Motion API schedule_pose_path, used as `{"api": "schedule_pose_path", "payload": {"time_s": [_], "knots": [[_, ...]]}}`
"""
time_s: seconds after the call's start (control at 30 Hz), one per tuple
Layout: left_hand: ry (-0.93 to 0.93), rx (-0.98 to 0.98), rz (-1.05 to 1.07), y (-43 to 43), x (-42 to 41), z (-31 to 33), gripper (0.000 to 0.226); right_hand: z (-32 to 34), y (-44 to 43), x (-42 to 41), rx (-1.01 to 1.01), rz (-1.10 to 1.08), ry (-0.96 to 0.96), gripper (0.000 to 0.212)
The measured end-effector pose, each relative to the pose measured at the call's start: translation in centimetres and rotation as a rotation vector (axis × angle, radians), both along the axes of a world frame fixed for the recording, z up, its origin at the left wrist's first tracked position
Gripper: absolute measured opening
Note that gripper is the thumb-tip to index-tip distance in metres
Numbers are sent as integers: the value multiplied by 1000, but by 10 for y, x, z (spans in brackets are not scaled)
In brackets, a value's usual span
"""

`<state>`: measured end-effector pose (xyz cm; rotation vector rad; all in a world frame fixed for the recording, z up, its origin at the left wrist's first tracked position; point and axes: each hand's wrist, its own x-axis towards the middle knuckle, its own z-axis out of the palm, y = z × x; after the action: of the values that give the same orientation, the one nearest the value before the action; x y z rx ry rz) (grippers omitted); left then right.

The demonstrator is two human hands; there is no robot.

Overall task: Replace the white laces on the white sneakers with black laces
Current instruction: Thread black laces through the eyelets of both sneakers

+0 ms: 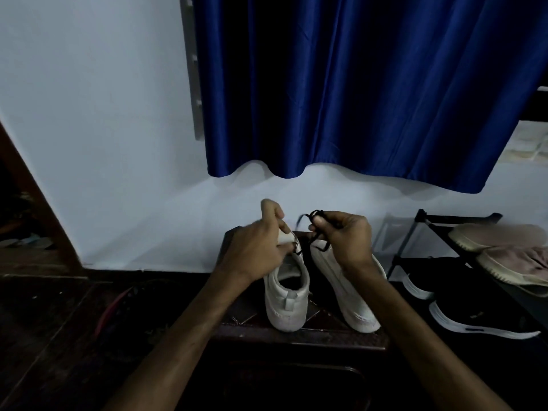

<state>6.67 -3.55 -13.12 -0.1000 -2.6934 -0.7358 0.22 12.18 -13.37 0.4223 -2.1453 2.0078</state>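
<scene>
A blue curtain (355,84) fills the upper right of the frame against a pale wall (89,114). At the right edge a black shoe rack (422,229) carries pinkish shoes (504,241) above and black shoes (474,318) below.

In the lower centre a dark surface (296,336) carries the two white sneakers side by side, heels toward the camera, likely so that the eyelets face away and up where both hands can reach them. The first sneaker (286,304) stands left of the second sneaker (355,298); both look plain, smooth and slightly scuffed at the heel.

The left hand (255,247) grips the front of the first sneaker, fingers curled over its white upper, apparently to steady it. The right hand (344,238) pinches the black lace (318,216), bunched above its fingertips, with a strand that runs down toward the sneakers' eyelets. Threading seems under way; no white lace shows clearly.
</scene>
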Motion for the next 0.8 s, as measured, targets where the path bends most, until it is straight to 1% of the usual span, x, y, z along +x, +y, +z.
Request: {"api": "schedule_pose_path", "payload": {"time_s": [0.1,0.13,0.17,0.2,0.27,0.3,0.33,0.37,0.43,0.5,0.57,0.63,0.67,0.7,0.8], "knots": [[-436,-36,-93,7,-7,-15,81,-6,1,1,48,46,-7,14],[-503,-54,-78,9,-12,-22,86,-8,0,4,67,71,-8,12],[-500,-84,-39,11,-17,-28,86,-7,-1,8,76,86,-5,11],[-459,-129,13,13,-21,-34,83,-7,-3,11,62,100,-13,10],[-385,-195,75,18,-27,-40,79,-6,-8,17,-14,141,-55,16],[-343,-179,92,18,-28,-41,73,-8,-11,20,-20,163,-65,18],[-290,-126,101,18,-30,-41,63,-12,-12,24,21,178,-45,18],[-238,-64,104,16,-31,-41,52,-17,-12,28,121,184,7,16],[-202,17,122,7,-30,-39,36,-22,-10,29,424,211,189,12],[-191,65,157,-4,-26,-39,28,-16,-7,25,777,268,381,14],[-182,80,158,-11,-24,-38,23,-10,-15,25,1137,361,480,20],[-209,142,152,-14,-23,-37,21,-7,-31,35,1509,466,524,27],[-227,179,148,-15,-23,-35,22,-5,-37,39,1627,543,537,29],[-226,200,151,-15,-24,-35,22,-3,-42,41,1716,647,523,28],[-215,173,151,-12,-24,-33,19,12,-46,30,1858,890,385,29]]}}
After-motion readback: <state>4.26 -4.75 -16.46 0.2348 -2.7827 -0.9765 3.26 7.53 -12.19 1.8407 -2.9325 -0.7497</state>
